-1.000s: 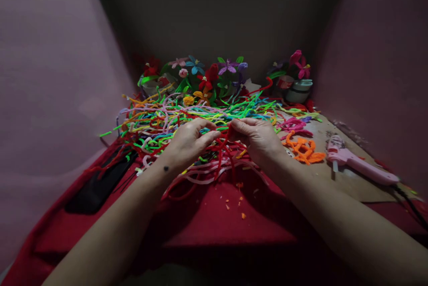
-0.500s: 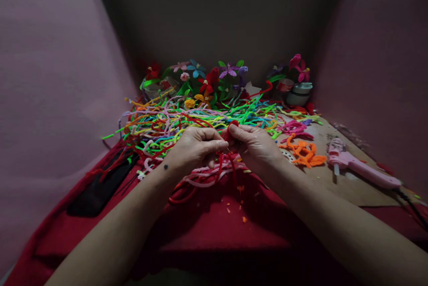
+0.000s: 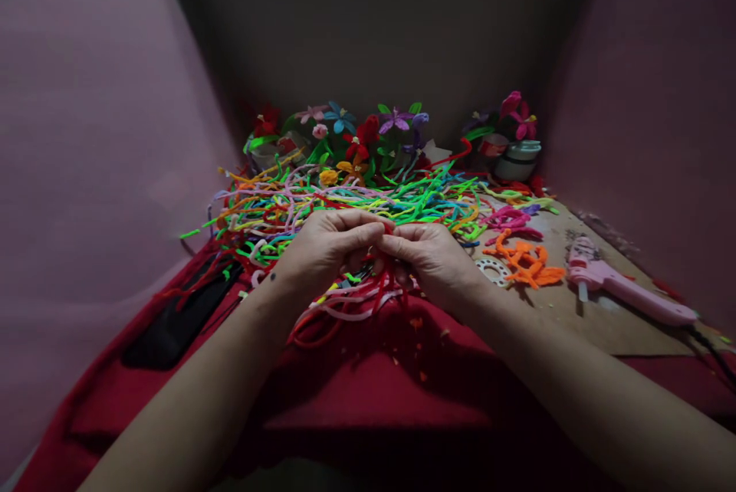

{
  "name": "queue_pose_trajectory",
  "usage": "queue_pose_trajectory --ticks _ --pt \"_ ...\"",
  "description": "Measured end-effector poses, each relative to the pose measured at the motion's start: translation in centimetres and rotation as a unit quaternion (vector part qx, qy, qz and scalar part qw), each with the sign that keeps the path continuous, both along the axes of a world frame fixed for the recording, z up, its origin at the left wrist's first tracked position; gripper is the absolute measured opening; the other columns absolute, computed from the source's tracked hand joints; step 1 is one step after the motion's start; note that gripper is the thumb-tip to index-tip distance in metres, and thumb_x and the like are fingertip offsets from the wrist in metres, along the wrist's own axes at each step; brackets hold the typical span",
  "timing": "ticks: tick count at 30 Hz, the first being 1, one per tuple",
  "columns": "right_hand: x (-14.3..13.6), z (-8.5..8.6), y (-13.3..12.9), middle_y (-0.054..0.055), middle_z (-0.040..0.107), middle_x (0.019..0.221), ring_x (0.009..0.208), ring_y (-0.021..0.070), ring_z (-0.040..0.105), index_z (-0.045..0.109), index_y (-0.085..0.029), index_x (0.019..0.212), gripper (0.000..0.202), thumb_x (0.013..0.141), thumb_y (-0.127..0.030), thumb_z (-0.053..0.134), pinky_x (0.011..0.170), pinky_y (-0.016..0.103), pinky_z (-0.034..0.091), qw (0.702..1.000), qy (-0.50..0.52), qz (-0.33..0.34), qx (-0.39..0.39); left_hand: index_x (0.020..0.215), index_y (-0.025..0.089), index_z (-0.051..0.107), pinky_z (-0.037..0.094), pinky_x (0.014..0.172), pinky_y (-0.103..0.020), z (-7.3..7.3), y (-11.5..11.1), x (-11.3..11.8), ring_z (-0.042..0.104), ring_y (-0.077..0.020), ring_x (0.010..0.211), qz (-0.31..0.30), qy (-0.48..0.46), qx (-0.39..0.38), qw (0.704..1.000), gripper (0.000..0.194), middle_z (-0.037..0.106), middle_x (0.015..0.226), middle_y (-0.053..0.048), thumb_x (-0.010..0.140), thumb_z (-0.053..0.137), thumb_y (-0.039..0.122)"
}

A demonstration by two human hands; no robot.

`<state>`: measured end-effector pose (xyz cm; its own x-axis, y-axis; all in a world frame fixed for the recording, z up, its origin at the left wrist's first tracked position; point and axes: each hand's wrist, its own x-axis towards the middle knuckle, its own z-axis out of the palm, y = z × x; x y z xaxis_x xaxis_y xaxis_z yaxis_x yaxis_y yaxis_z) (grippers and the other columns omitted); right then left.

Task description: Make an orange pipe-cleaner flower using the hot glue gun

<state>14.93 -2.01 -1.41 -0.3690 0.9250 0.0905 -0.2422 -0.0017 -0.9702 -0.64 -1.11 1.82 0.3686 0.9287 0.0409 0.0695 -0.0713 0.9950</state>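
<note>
Two pinches: your left hand (image 3: 339, 243) and right hand (image 3: 422, 253) hold the red stems (image 3: 382, 291), nearly closed.
Red stems: probably light, soft, bendy; pinch near the top.

The left hand (image 3: 336, 243) and right hand (image 3: 434, 254) hide part of the red fuzzy strands (image 3: 389, 229) between them. Both arms (image 3: 201, 385) and the black cord (image 3: 711, 354) get cut off at the edges. The orange crumbs (image 3: 423, 376) are too tiny to make out.
</note>
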Motion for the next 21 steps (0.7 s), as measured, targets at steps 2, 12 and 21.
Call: queue_pose_trajectory --ticks 2,12,21 --pt "-0.05 -0.04 -0.09 -0.002 0.055 0.052 0.039 0.0042 0.040 0.062 -0.012 0.062 0.025 0.070 -0.035 0.066 0.039 0.019 0.029 1.000 0.001 0.013 -0.003 0.069 0.013 0.062 0.021 0.038 -0.017 -0.12 0.03 0.03 0.032 -0.0034 0.039 0.005 -0.007 0.000 1.000 0.021 0.044 0.044 0.005 0.071 0.065 0.033" --pt "-0.26 0.43 -0.52 0.001 0.058 0.051 0.039 0.0042 0.037 0.065 -0.011 0.059 0.028 0.075 -0.033 0.059 0.039 0.020 0.023 0.998 -0.059 0.013 0.013 0.066 0.016 0.057 0.041 0.060 -0.023 -0.65 -0.75 0.86 0.050 -0.0118 0.062 0.145 0.205 0.319 0.914 0.018 0.056 0.064 -0.001 0.079 0.050 0.026" --pt "-0.06 0.12 -0.15 0.001 0.063 0.054 0.035 0.0039 0.039 0.062 -0.011 0.059 0.021 0.071 -0.028 0.061 0.037 0.019 0.025 0.998 0.003 0.059 -0.029 0.084 0.016 0.060 0.035 0.042 -0.018 -0.01 -0.39 0.06 0.051 -0.0085 0.046 -0.003 0.098 0.083 0.992 0.019 0.059 0.061 0.000 0.076 0.057 0.032"
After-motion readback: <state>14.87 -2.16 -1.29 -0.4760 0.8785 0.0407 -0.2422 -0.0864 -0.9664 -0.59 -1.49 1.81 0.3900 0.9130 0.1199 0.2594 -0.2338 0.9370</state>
